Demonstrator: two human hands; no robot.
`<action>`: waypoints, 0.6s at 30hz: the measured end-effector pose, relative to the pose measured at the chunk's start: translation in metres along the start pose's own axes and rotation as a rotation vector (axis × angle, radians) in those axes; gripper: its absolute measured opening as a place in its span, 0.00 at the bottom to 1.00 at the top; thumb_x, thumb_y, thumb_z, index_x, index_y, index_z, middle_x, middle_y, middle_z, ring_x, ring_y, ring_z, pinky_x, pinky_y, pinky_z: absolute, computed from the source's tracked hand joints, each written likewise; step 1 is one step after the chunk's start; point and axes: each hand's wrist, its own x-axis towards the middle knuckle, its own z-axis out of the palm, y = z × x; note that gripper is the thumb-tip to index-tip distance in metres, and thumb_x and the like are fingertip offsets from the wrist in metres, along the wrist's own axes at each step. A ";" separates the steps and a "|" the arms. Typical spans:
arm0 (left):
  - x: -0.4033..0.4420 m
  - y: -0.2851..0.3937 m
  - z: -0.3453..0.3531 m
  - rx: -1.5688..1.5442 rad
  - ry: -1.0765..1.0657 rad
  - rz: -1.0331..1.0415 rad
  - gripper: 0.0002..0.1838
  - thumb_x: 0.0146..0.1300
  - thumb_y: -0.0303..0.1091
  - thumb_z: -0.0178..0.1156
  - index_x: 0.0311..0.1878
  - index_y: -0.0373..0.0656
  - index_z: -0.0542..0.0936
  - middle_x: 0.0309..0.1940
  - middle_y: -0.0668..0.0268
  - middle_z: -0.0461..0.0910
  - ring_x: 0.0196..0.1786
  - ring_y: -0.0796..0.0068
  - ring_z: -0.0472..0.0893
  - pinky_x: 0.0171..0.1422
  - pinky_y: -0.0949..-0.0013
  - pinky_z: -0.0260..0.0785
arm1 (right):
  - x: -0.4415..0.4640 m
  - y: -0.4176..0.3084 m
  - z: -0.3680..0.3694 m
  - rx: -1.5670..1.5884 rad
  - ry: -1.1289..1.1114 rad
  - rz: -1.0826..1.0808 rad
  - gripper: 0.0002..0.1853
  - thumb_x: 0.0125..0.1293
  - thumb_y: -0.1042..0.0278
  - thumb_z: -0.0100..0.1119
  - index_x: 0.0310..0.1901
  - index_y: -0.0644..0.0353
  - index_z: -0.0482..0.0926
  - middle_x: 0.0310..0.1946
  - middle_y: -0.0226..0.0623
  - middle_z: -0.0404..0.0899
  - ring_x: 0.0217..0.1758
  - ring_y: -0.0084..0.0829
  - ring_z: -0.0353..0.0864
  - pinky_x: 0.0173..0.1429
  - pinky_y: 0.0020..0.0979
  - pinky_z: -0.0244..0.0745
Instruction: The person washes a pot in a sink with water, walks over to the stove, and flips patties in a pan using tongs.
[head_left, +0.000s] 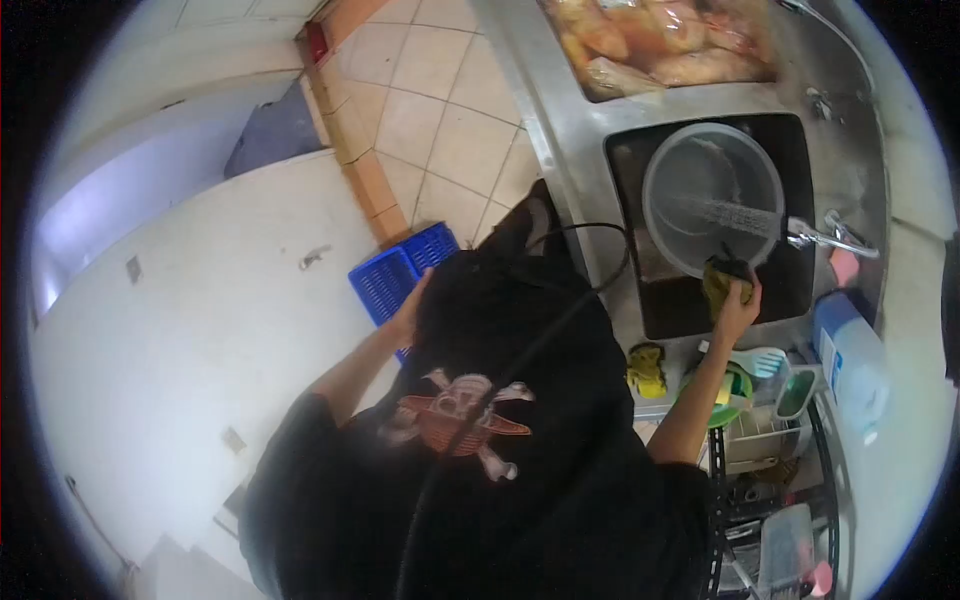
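My right hand (738,310) is closed around a yellow-and-dark scrubbing cloth (718,288), at the near rim of a round grey plastic basin (665,225). The basin sits in the steel sink, and a stream from the tap (825,238) falls into it. My left hand (408,315) is at the left side of my black shirt, in front of a blue plastic crate (385,283). Its fingers are mostly hidden, and I cannot tell whether they touch the crate.
Another sink compartment at the top holds raw meat (670,40) in liquid. Along the counter stand a second yellow-and-dark cloth (648,372), a green bowl (738,395), a pale blue slotted turner (762,360) and a blue-and-white jug (850,355). A black rack (717,500) stands below.
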 end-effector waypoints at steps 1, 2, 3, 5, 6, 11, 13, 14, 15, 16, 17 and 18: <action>0.002 0.000 0.001 -0.008 0.018 0.006 0.35 0.69 0.60 0.48 0.69 0.44 0.66 0.69 0.61 0.65 0.70 0.65 0.65 0.76 0.62 0.52 | -0.023 -0.002 0.013 0.089 -0.116 0.034 0.22 0.60 0.67 0.60 0.56 0.64 0.76 0.53 0.45 0.78 0.55 0.37 0.76 0.61 0.35 0.67; 0.003 0.002 0.001 0.059 -0.047 0.082 0.35 0.68 0.61 0.49 0.68 0.44 0.67 0.68 0.61 0.66 0.68 0.66 0.67 0.75 0.63 0.54 | -0.048 -0.014 0.026 0.094 -0.239 0.055 0.22 0.60 0.66 0.62 0.56 0.65 0.76 0.51 0.44 0.79 0.53 0.36 0.77 0.60 0.34 0.68; 0.004 0.008 -0.004 0.132 -0.119 0.149 0.35 0.67 0.61 0.50 0.68 0.43 0.68 0.67 0.61 0.68 0.67 0.67 0.68 0.74 0.65 0.56 | -0.074 -0.029 0.041 0.094 -0.351 0.080 0.23 0.61 0.66 0.63 0.56 0.66 0.75 0.48 0.43 0.80 0.50 0.35 0.78 0.58 0.34 0.69; 0.007 0.031 -0.010 0.109 -0.101 0.016 0.33 0.68 0.59 0.50 0.67 0.43 0.68 0.65 0.62 0.69 0.66 0.68 0.69 0.72 0.66 0.58 | -0.114 -0.094 0.055 0.033 -0.551 0.096 0.22 0.61 0.63 0.64 0.55 0.65 0.78 0.42 0.41 0.82 0.44 0.34 0.80 0.53 0.33 0.72; 0.010 0.044 -0.006 0.083 -0.087 -0.096 0.31 0.69 0.56 0.50 0.66 0.42 0.69 0.64 0.62 0.71 0.64 0.69 0.70 0.70 0.68 0.60 | -0.128 -0.101 0.060 0.024 -0.527 0.115 0.22 0.61 0.63 0.64 0.55 0.65 0.78 0.42 0.41 0.82 0.44 0.34 0.80 0.53 0.33 0.72; 0.053 0.108 -0.019 0.422 -0.177 -0.130 0.22 0.73 0.42 0.48 0.63 0.40 0.71 0.61 0.61 0.72 0.63 0.72 0.70 0.69 0.71 0.59 | -0.149 -0.151 0.064 -0.133 -0.735 0.078 0.20 0.60 0.54 0.66 0.50 0.57 0.83 0.35 0.44 0.83 0.38 0.36 0.81 0.48 0.35 0.73; 0.053 0.133 -0.002 0.904 -0.292 0.054 0.20 0.72 0.38 0.48 0.62 0.38 0.70 0.61 0.58 0.71 0.63 0.72 0.69 0.69 0.71 0.58 | -0.149 -0.163 0.075 -0.096 -0.675 -0.001 0.21 0.59 0.53 0.67 0.49 0.56 0.83 0.36 0.43 0.81 0.40 0.39 0.80 0.49 0.35 0.72; 0.074 0.140 -0.018 1.055 -0.386 0.152 0.19 0.71 0.36 0.48 0.61 0.38 0.71 0.61 0.58 0.71 0.63 0.72 0.69 0.68 0.70 0.59 | -0.147 -0.173 0.077 -0.218 -0.725 -0.009 0.20 0.59 0.54 0.67 0.48 0.57 0.83 0.37 0.42 0.80 0.42 0.40 0.80 0.50 0.35 0.72; 0.076 0.150 -0.010 1.196 -0.469 0.267 0.18 0.70 0.35 0.49 0.60 0.38 0.71 0.60 0.58 0.72 0.62 0.72 0.69 0.67 0.70 0.60 | -0.150 -0.178 0.077 -0.340 -0.774 -0.016 0.19 0.59 0.54 0.67 0.47 0.58 0.83 0.38 0.41 0.80 0.45 0.41 0.80 0.50 0.35 0.71; 0.073 0.160 -0.002 1.424 -0.437 0.438 0.18 0.70 0.35 0.49 0.59 0.38 0.72 0.58 0.57 0.73 0.60 0.71 0.71 0.65 0.70 0.61 | -0.161 -0.158 0.074 -0.260 -0.659 -0.105 0.19 0.58 0.56 0.68 0.46 0.58 0.82 0.39 0.41 0.78 0.45 0.41 0.79 0.50 0.35 0.72; 0.058 0.172 0.014 1.637 -0.408 0.614 0.17 0.69 0.34 0.50 0.58 0.38 0.74 0.56 0.57 0.74 0.58 0.71 0.72 0.64 0.70 0.62 | -0.173 -0.161 0.071 -0.262 -0.635 -0.074 0.19 0.58 0.56 0.68 0.46 0.58 0.82 0.39 0.41 0.78 0.45 0.41 0.79 0.50 0.35 0.72; 0.056 0.176 0.021 1.657 -0.436 0.594 0.17 0.69 0.34 0.50 0.58 0.38 0.74 0.56 0.57 0.74 0.58 0.71 0.72 0.64 0.70 0.62 | -0.180 -0.163 0.066 -0.219 -0.588 0.017 0.19 0.57 0.57 0.68 0.46 0.58 0.82 0.40 0.42 0.78 0.46 0.41 0.79 0.51 0.35 0.72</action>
